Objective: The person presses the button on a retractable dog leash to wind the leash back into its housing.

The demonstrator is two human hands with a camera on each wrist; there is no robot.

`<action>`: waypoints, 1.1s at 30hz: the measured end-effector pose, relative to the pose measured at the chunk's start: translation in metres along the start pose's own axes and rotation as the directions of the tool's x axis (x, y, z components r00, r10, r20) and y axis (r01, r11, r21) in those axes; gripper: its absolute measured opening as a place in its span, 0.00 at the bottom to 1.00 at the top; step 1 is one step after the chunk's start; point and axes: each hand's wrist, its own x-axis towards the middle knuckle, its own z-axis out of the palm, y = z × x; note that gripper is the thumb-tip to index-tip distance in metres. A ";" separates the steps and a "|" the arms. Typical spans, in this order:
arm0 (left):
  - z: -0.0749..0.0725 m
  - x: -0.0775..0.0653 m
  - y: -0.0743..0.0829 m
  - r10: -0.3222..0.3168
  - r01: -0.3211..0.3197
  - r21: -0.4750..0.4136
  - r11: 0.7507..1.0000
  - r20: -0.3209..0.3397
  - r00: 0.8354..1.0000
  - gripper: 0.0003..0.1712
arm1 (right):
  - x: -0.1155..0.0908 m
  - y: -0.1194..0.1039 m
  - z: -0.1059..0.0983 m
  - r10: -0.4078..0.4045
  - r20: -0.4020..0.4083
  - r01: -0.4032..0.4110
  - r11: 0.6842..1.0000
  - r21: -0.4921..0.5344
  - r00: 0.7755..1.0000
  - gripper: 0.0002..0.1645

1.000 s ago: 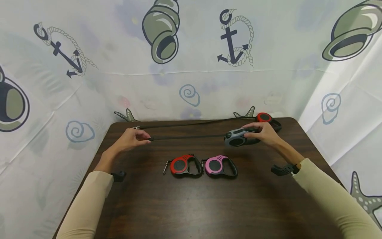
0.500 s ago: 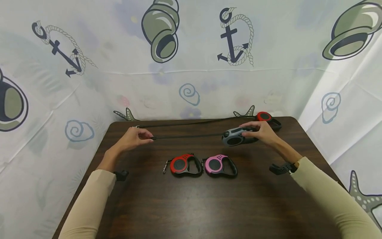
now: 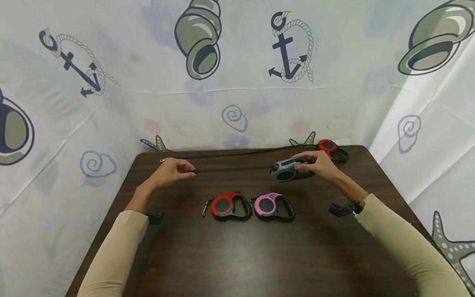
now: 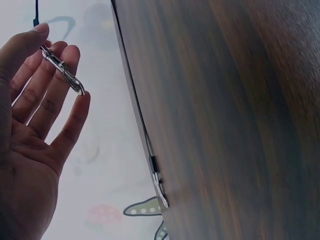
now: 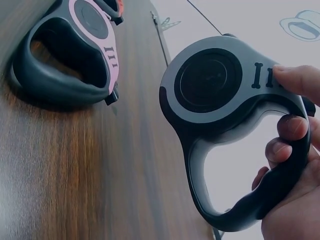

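- Right hand (image 3: 318, 164), right of centre, grips a grey leash (image 5: 207, 82); left hand (image 3: 171, 170), left of centre, pinches its cord (image 3: 233, 169);
- Cord-stretching looks the current step; next likely needs even tension

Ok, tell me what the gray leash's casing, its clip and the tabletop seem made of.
Gray casing: probably molded plastic, satin finish, with smooth curves and soft highlights.
Clip: likely metal, polished, given its bright silvery glints.
Tabletop: wood or laminate, low sheen; streaked brown grain fits either.
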 end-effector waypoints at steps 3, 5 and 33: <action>0.002 0.002 0.002 0.016 -0.016 -0.013 1.000 -0.001 1.000 0.09 | 0.002 0.000 0.004 0.006 0.003 -0.006 1.000 0.005 1.000 0.24; 0.003 0.004 0.003 0.023 -0.023 -0.022 0.999 0.000 1.000 0.09 | 0.003 0.000 0.006 0.005 0.003 -0.005 1.000 0.003 1.000 0.24; 0.022 0.027 0.027 0.061 -0.060 -0.082 0.995 0.004 0.998 0.08 | 0.020 0.000 0.029 -0.032 0.010 0.031 0.998 0.047 0.999 0.24</action>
